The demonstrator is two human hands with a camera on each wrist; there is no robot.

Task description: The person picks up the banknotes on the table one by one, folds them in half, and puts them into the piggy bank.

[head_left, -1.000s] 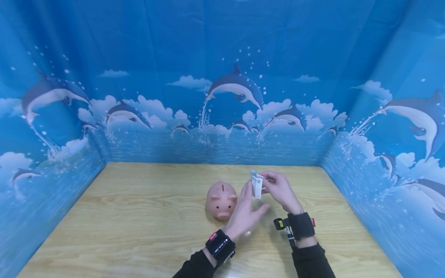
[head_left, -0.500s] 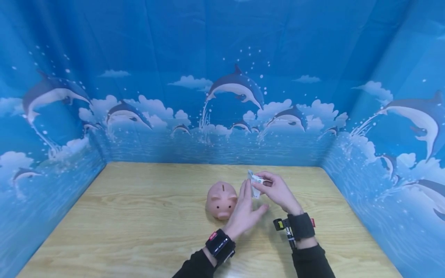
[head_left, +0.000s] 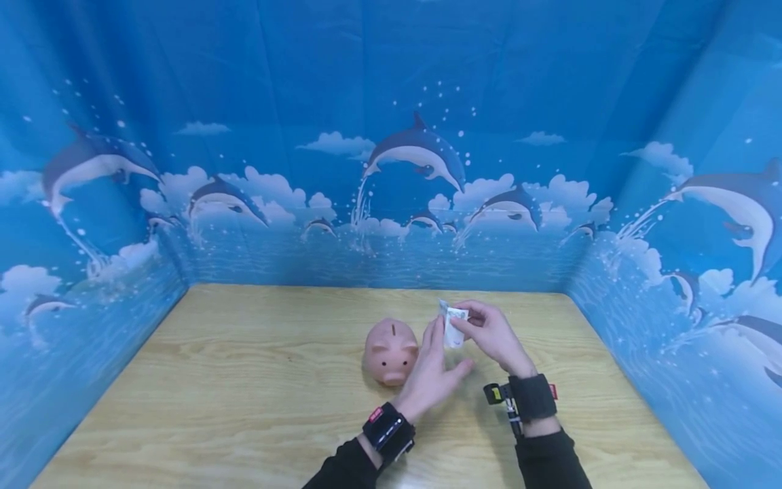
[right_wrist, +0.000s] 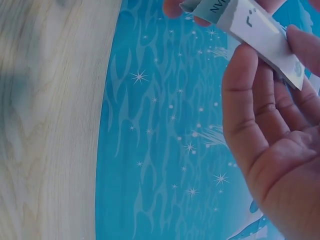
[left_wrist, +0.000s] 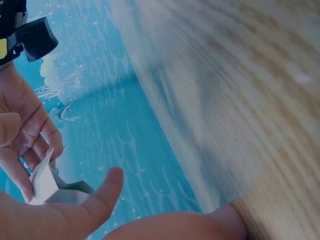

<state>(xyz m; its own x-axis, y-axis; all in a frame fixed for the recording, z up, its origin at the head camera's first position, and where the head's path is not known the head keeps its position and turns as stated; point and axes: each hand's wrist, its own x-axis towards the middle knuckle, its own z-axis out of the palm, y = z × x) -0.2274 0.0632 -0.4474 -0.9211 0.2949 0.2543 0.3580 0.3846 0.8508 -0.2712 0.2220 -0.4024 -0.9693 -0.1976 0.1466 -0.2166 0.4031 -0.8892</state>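
A pale banknote (head_left: 455,327), bent along a fold, is held up between both hands, right of a pink piggy bank (head_left: 391,350). My right hand (head_left: 491,336) pinches its right part, with the thumb (right_wrist: 305,47) on one face and fingers (right_wrist: 242,95) behind. The fingers of my left hand (head_left: 430,377) are nearly straight and hold the note's left part at their tips, while the left thumb (left_wrist: 107,192) stands away from it. In the right wrist view, left fingertips (right_wrist: 172,7) show beside the banknote. The exact left grip is partly hidden.
The piggy bank faces me beside the left hand, its slot (head_left: 394,330) on top. Below lies a wood-grain table (head_left: 244,380). Blue dolphin-print curtains (head_left: 391,258) close off the back and both sides. Each wrist wears a black camera strap (head_left: 533,397).
The right thumb and fingers have shifted along the banknote, and its right part has turned to a different angle. The left hand and the piggy bank stay nearly still.
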